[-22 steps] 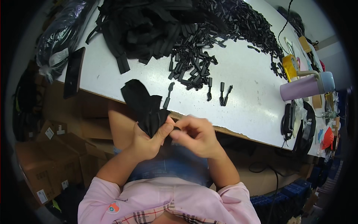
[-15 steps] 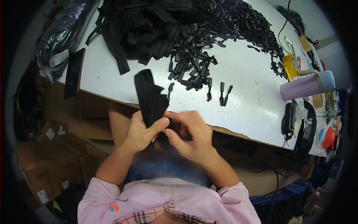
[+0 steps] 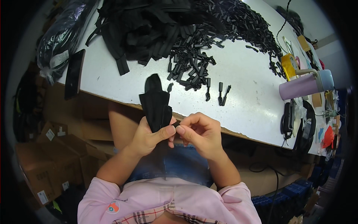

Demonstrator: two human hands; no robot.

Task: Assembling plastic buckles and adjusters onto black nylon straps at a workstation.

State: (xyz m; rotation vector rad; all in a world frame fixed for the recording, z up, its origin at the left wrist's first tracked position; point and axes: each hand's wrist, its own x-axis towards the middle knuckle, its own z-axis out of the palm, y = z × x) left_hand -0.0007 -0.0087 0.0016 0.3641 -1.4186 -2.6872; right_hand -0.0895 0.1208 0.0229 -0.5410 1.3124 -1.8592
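My left hand point(image 3: 149, 138) is closed round a folded bundle of black fabric strips point(image 3: 154, 104), which stands up past the table's front edge. The thumb and fingers of my right hand point(image 3: 201, 134) pinch a small black piece point(image 3: 176, 124) beside my left thumb. Whether that piece is part of the fabric cannot be made out. Beyond my hands, a few small black parts that look like zipper pulls point(image 3: 220, 89) lie apart on the white table point(image 3: 248, 108). A heap of similar parts point(image 3: 192, 67) lies behind them.
A large pile of black fabric strips point(image 3: 149, 33) covers the back left of the table. On the left are a dark flat device point(image 3: 74, 74) and a clear plastic bag point(image 3: 63, 37). A purple cup point(image 3: 298, 87) and yellow tape dispenser point(image 3: 288, 66) stand right. Cardboard boxes point(image 3: 48, 168) sit lower left.
Both hands have shifted slightly right and down with the fabric bundle. My right hand, blurred before, now pinches the small black piece with its fingertips.
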